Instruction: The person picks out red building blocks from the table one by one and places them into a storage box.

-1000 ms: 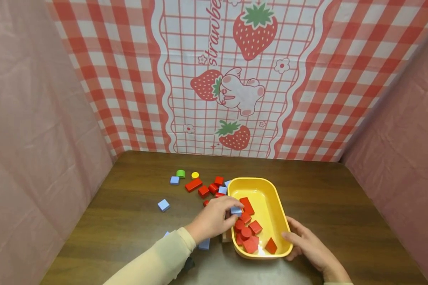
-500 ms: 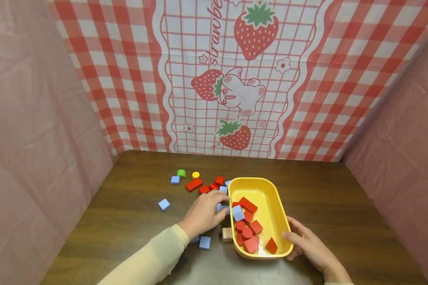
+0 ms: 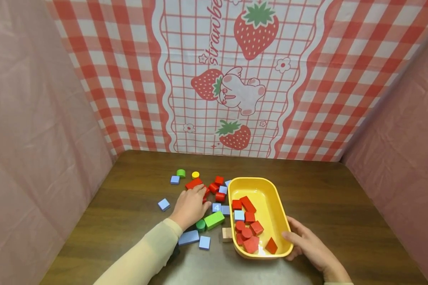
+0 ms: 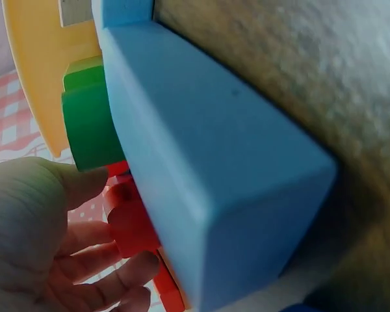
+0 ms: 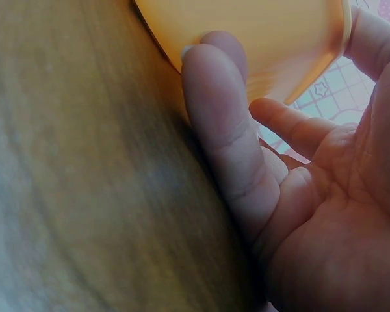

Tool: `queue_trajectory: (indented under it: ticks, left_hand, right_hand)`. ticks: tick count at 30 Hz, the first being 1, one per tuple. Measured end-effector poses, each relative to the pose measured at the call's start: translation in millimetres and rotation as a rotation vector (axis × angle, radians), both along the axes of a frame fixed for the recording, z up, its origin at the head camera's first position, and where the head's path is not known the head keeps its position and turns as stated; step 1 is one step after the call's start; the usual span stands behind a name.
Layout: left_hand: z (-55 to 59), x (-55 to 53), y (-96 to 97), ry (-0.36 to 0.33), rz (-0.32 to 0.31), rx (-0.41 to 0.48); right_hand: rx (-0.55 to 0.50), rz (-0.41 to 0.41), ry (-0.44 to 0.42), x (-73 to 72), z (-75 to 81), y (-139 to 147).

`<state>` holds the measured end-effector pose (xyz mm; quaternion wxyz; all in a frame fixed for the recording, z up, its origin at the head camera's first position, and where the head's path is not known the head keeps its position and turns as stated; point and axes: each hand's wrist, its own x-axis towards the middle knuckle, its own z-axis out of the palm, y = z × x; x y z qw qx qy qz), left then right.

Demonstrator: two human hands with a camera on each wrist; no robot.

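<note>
My left hand (image 3: 190, 209) reaches over the red blocks on the table, its fingertips right at a red rectangular block (image 3: 194, 183). In the left wrist view the thumb and fingers stand apart beside a red block (image 4: 131, 226). Part of the red group is hidden under that hand. With the thumb over its rim and the fingers outside, my right hand (image 3: 308, 241) grips the yellow tub (image 3: 258, 181) at its lower right corner. Inside the tub, several red blocks (image 3: 256, 227) lie along the left side with one light blue cube (image 3: 239, 215) among them.
Left of the tub lie a green rectangular block (image 3: 214, 220), a green cylinder (image 3: 200, 225), a long blue block (image 3: 188, 237) and a wooden block (image 3: 227, 234). A yellow disc (image 3: 195, 175) and a green arched block (image 3: 180, 173) lie farther back. A checked cloth (image 3: 135, 87) hangs behind the table.
The left hand let go of the light blue cube in the tub, then moved left to the red blocks, uncovering green and blue ones. The right hand stays on the tub.
</note>
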<state>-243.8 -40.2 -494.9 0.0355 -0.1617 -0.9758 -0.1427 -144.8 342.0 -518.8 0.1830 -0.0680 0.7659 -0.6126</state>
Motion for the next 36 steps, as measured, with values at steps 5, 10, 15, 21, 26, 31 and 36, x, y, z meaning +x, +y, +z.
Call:
queue_trajectory:
  ticks: [5,10,15,21,26,31,36]
  left_hand:
    - [-0.2,-0.6,-1.7,0.015,0.019,0.028]
    - [0.7,-0.3,-4.1,-0.044,0.037,0.11]
    - [1.5,-0.7,-4.3,-0.075,0.048,0.149]
    - [1.1,-1.8,-4.6,-0.068,0.049,0.16]
    - [0.1,-5.4,-11.4,-0.083,0.032,0.279]
    - [7.0,-11.2,-19.1,-0.084,0.056,0.548]
    - [21.7,-5.2,-10.8,-0.153,0.054,0.722]
  right_hand:
    - [0.003,-0.003,-0.005,0.3,0.5,0]
    - [0.0,0.001,-0.005,0.2,-0.1,0]
    - [-0.008,0.007,-0.001,-0.4,-0.6,0]
    - [-0.013,0.015,-0.002,-0.5,-0.1,1]
    - [-0.012,0.014,-0.006,-0.5,0.4,0]
    - [-0.011,0.009,-0.007,-0.6,0.9,0]
    - [-0.007,0.01,-0.007,0.0,1.7,0]
